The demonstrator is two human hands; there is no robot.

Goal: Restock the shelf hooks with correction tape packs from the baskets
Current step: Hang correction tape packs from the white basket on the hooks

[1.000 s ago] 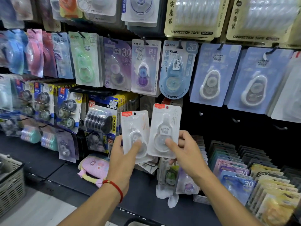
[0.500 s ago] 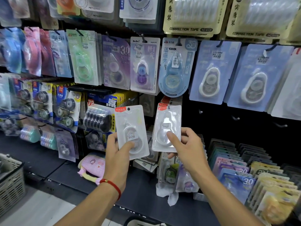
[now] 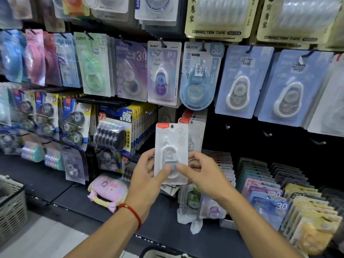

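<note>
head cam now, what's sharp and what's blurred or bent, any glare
Head view: the white correction tape pack is fairly sharp but both thumbs on it smear with motion, left hand and right hand; the grey basket and yellow packs at the edges go soft; wide-angle bending tilts the hanging rows outward; soft glare whitens the clear blisters of the gold multipacks at top.

Counted at the correction tape wall

Two hands, one white pack held between them; two gold multi-packs up top; three bare hooks on the dark panel; one grey basket.
</note>
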